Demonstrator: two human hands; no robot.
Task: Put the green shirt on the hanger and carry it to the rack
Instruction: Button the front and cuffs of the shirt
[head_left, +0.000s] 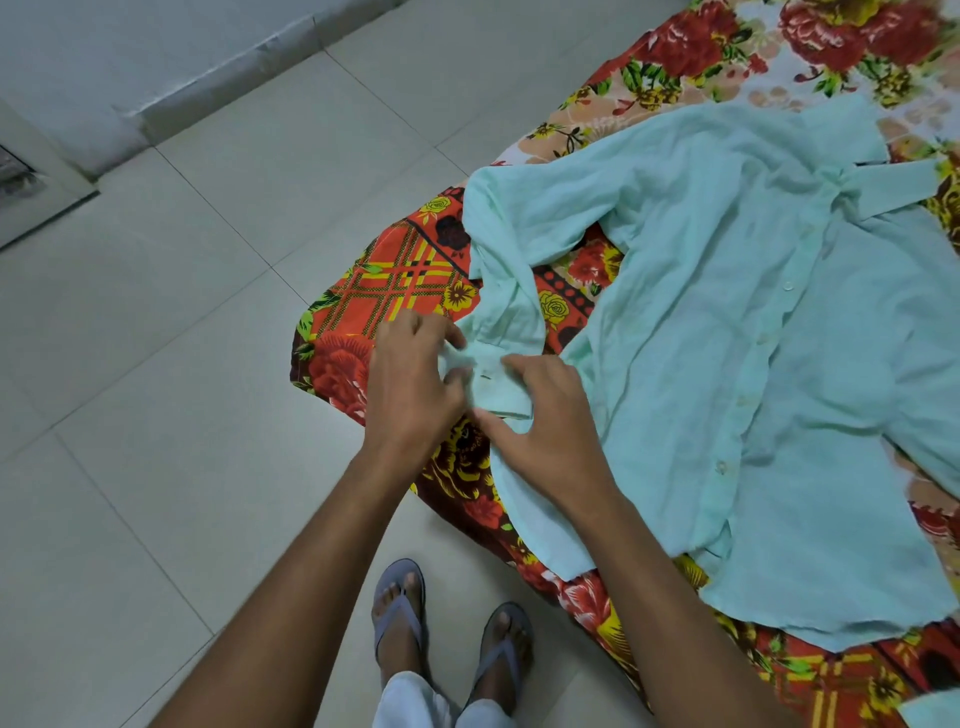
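A pale green button-up shirt (727, 322) lies spread flat, front up, on a bed covered with a red floral sheet (395, 280). One long sleeve bends down toward the bed's near-left corner. My left hand (415, 379) pinches the cuff (493, 384) of that sleeve from the left. My right hand (550, 431) grips the same cuff from the right, thumb and fingers curled on the cloth. No hanger and no rack are in view.
A light tiled floor (182, 364) stretches to the left of the bed, with a wall base and a doorway edge at the far left. My two feet in grey sandals (400, 613) stand at the bed's near edge.
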